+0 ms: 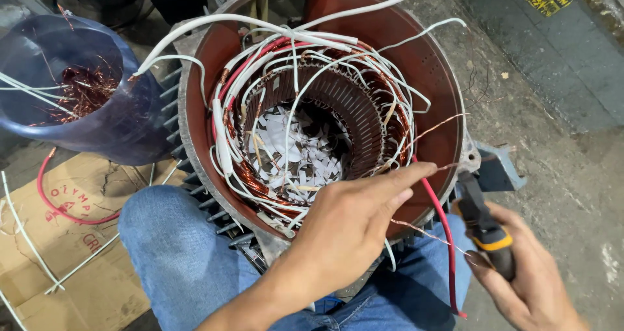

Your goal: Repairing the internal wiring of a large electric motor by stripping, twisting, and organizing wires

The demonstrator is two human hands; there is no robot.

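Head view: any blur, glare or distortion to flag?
Head view: stator and wires sharp; light even and soft, no hard shadows; mild sheen on the blue bucket; slight wide-angle bend at the edges; left hand crisp, right hand on the pliers a touch soft.
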